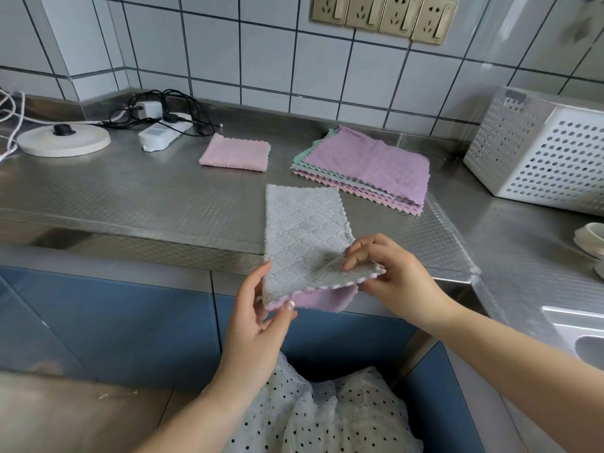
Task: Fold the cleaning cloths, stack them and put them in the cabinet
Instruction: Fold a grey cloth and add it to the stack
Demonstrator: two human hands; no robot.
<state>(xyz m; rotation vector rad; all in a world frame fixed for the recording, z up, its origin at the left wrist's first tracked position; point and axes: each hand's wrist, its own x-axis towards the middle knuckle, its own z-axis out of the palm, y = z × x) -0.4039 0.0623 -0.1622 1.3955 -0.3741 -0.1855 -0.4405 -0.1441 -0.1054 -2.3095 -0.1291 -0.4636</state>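
Illumination is even, soft and bright with faint shadows only, mild glare sheens the steel worktop (137, 194), wide-angle distortion bows the wall tiles (228, 50) toward the edges, and the upper right corner shows blur.

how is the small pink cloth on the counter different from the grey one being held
The pink cloth is folded into a compact rectangle; the grey cloth is only half folded, its near end lifted. The pink one lies untouched on the steel counter; the grey one is pinched by the left hand and right hand and overhangs the counter edge. The grey one shows a lilac underside. Both have zigzag edges and a quilted texture.
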